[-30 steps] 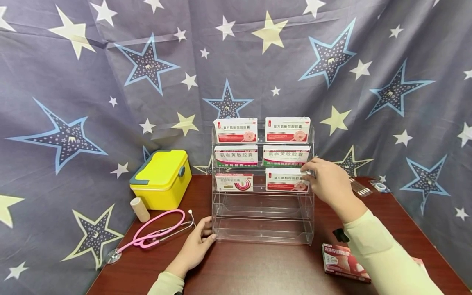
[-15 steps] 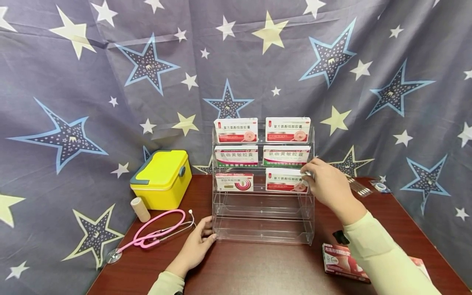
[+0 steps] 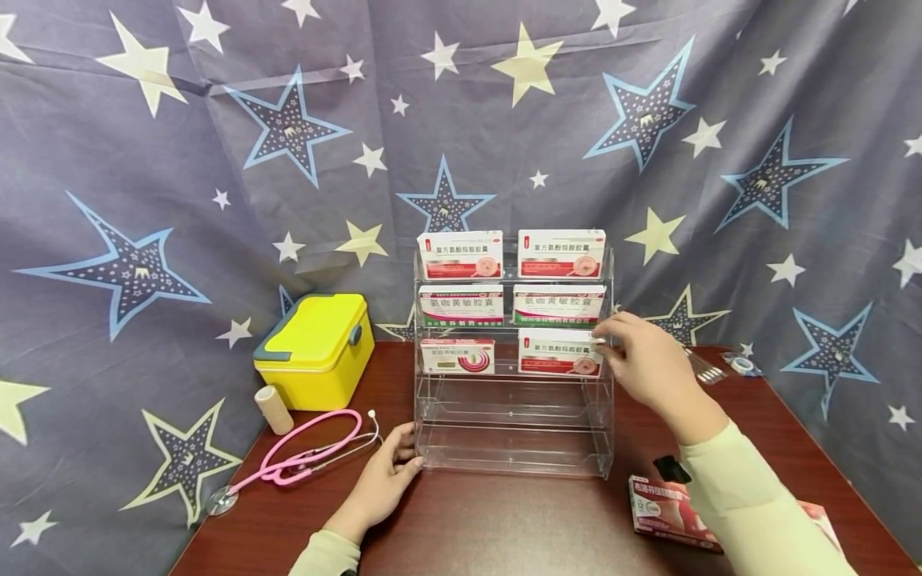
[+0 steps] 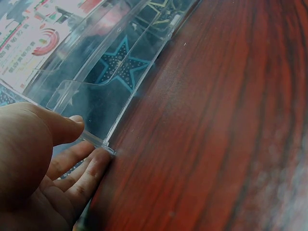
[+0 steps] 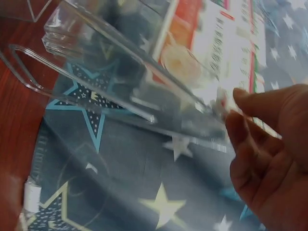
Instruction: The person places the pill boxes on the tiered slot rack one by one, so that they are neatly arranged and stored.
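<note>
A clear acrylic tiered display rack (image 3: 511, 416) stands on the table with several medicine boxes in its upper three tiers. My left hand (image 3: 389, 472) holds the rack's lower left front corner; in the left wrist view the thumb (image 4: 72, 127) lies at the panel's edge, other fingers below it. At the third tier, my right hand (image 3: 651, 368) pinches the upper right corner of a white-and-red medicine box (image 3: 555, 354). Its thumb and index finger nearly meet there in the blurred right wrist view. Beside that box sits a smaller pink-and-white medicine box (image 3: 458, 358).
To the left are a yellow lidded box (image 3: 317, 352), a beige roll (image 3: 274, 410) and a pink stethoscope (image 3: 288, 462). A red medicine box (image 3: 670, 512) lies at the front right, partly under the right sleeve. Packaged swabs (image 3: 706, 368) and a small roll (image 3: 742, 364) lie behind.
My right hand has shifted slightly to the right, its fingertips now covering less of the white-and-red medicine box. The left hand, rack and boxes look the same.
</note>
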A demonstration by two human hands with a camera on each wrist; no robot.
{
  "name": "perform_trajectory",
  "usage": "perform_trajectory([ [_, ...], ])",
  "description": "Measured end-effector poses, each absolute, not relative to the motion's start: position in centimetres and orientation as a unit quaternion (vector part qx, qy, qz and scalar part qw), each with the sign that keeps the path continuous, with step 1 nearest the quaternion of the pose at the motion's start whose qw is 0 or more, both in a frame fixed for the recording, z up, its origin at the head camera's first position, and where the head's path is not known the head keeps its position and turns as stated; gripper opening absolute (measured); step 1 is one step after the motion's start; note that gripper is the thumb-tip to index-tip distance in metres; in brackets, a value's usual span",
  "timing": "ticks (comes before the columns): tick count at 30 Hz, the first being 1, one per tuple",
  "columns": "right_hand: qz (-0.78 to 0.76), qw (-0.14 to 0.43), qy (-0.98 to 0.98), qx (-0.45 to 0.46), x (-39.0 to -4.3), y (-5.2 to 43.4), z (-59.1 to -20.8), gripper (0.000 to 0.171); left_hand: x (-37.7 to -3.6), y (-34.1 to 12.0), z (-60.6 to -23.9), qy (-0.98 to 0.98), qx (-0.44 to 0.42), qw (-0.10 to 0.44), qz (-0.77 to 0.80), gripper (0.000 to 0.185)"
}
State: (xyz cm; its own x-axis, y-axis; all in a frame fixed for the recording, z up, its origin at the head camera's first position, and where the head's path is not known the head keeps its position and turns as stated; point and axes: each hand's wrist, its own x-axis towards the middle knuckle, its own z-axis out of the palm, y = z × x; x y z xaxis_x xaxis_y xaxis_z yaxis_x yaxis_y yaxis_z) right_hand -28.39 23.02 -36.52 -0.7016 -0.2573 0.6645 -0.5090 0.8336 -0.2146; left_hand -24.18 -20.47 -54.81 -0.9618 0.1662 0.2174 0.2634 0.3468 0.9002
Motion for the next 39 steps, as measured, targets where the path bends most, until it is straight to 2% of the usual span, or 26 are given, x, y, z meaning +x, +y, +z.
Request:
perform_trajectory([
  [5,0.283,0.332,-0.876,0.204,-26.3,27.5,-37.3,0.025,-24.2,-20.5,-54.9,-0.814,-0.139,0.045,-0.563,0.053],
  [9,0.301,0.296,-0.892,0.163,-23.6,32.9,-39.6,0.026,-24.3,-20.6,-55.0,-0.811,-0.143,0.042,-0.565,0.053],
  [12,0.307,0.235,-0.912,0.136,-21.3,37.5,-42.1,0.028,-24.3,-20.6,-55.0,-0.814,-0.142,0.041,-0.562,0.054],
  [18,0.34,0.042,-0.934,0.096,-18.3,45.0,-47.5,0.043,-24.4,-20.7,-55.2,-0.816,-0.14,0.045,-0.559,0.056],
  [22,0.347,-0.063,-0.931,0.094,-17.6,47.7,-49.9,0.052,-24.4,-20.6,-55.2,-0.819,-0.136,0.038,-0.557,0.056],
  [26,0.359,-0.122,-0.918,0.114,-17.6,48.7,-51.0,0.051,-24.4,-20.6,-55.1,-0.819,-0.133,0.031,-0.558,0.057],
  [30,0.348,-0.118,-0.922,0.124,-17.6,48.9,-51.4,0.04,-24.5,-20.6,-55.2,-0.818,-0.137,0.035,-0.558,0.056],
  [39,0.305,-0.003,-0.95,0.066,-17.4,47.8,-52.0,0.04,-24.4,-20.7,-55.4,-0.816,-0.159,0.043,-0.554,0.054],
])
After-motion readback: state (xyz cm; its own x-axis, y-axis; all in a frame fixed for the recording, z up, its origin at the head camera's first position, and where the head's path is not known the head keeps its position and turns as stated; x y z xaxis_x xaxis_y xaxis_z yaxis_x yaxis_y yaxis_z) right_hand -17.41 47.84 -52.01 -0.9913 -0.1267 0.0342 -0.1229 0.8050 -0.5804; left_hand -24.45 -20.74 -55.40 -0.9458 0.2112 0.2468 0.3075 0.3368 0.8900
